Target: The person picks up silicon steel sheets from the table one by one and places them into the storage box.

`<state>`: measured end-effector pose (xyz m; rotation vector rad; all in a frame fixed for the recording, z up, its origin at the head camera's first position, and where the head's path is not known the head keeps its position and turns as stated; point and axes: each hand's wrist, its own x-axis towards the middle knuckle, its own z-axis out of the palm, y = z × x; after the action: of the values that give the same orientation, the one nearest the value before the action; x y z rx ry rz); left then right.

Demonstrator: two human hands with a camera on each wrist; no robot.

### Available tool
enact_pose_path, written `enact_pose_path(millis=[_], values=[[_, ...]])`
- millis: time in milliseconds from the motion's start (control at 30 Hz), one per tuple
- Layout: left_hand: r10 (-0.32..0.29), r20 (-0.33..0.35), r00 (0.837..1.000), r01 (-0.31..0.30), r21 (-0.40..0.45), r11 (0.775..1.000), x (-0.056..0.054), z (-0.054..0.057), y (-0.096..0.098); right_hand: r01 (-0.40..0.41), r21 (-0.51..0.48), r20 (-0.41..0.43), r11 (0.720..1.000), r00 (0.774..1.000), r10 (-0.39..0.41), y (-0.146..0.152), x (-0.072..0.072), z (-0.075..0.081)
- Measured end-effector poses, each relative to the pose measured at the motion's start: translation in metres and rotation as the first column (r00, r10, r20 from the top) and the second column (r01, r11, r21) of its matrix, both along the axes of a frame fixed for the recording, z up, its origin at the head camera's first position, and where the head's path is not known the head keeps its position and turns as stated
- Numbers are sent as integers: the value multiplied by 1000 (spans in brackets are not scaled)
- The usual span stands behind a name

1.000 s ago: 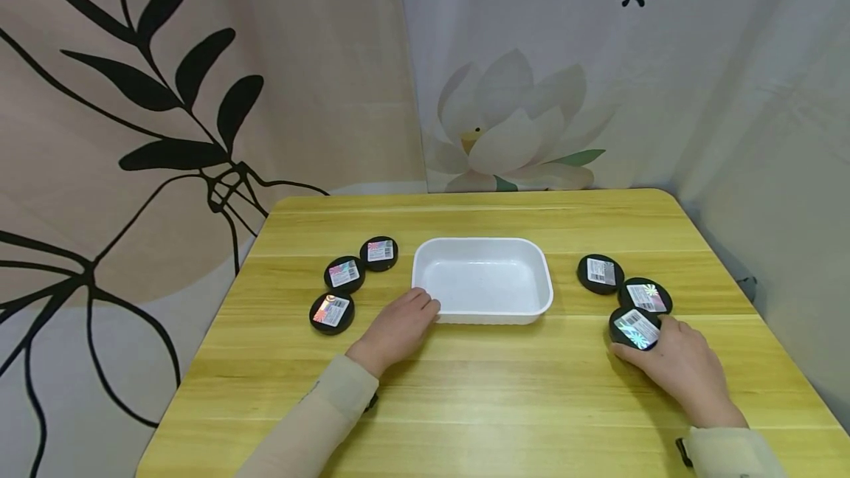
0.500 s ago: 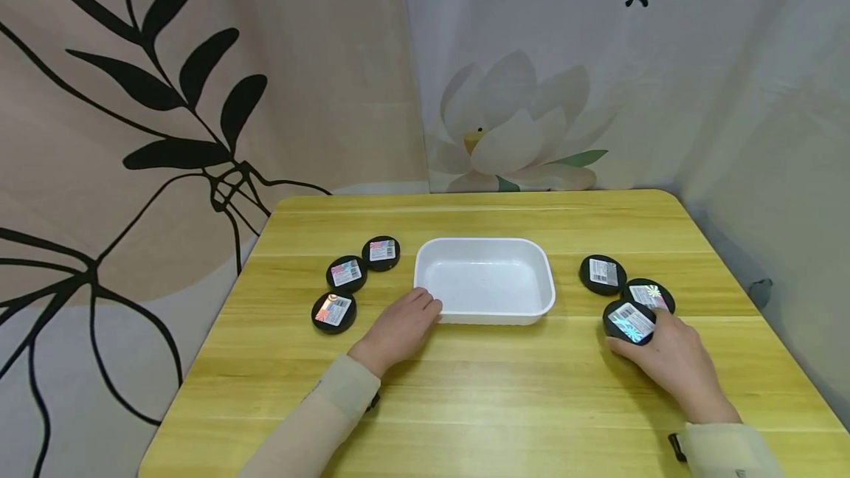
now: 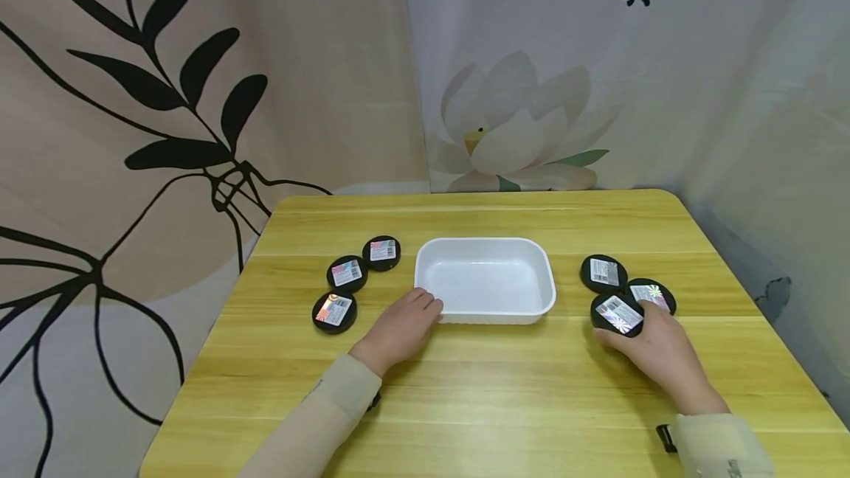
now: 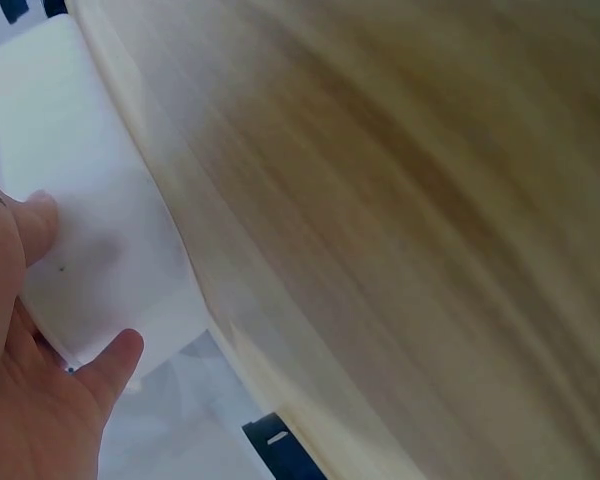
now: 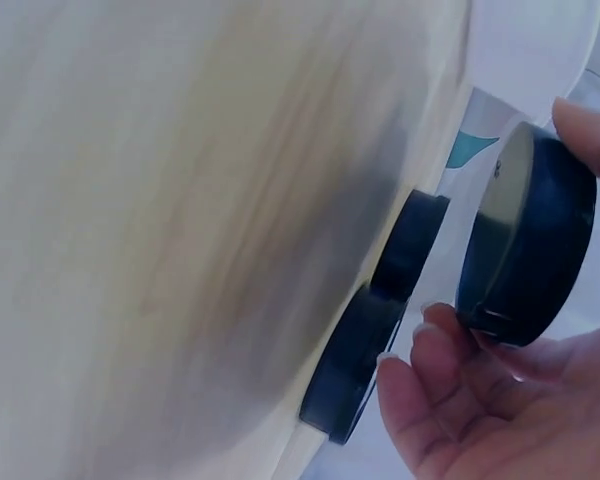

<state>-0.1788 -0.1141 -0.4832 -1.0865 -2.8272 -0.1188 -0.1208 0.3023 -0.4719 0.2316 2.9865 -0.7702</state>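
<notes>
A flat round black container [image 3: 617, 314] with a shiny barcode label is held between the thumb and fingers of my right hand [image 3: 664, 356]. The right wrist view shows this container [image 5: 530, 235] raised off the table, its pale underside tilted into sight. Two similar containers, one at the back [image 3: 603, 273] and one partly behind my hand [image 3: 654, 293], lie just beyond it. My left hand [image 3: 397, 330] grips the near left corner of a white rectangular tray [image 3: 485, 319]. Thumb and fingers lie against the tray's wall [image 4: 90, 190] in the left wrist view.
Left of the tray, three more round black containers lie in a slanting row: a far one [image 3: 381, 253], a middle one [image 3: 347, 274] and a near one [image 3: 334, 313]. Everything stands on a wooden table [image 3: 518, 404]. Printed curtains [image 3: 319, 94] hang behind it.
My right hand has moved left and slightly away from me, carrying the round black container off the table. The left hand and the tray have stayed in place.
</notes>
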Motion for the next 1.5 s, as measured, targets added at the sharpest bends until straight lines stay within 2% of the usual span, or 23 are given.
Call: enact_pose_path(millis=[267,633,1333,1500], values=[[-5,3,1000,5,24,1000,-1,1,3,-40,-30,-25,999,999,39,-9,-9,10],[-3,3,1000,3,8,1000,-2,2,4,-63,-50,5,997,998,64,-23,-22,21],[-17,-56,998,13,-60,998,-2,5,3,-77,-55,6,996,997,77,-42,-35,35],[-7,-29,1000,4,-77,997,-2,4,4,-87,-49,-4,995,996,87,-47,-36,36]])
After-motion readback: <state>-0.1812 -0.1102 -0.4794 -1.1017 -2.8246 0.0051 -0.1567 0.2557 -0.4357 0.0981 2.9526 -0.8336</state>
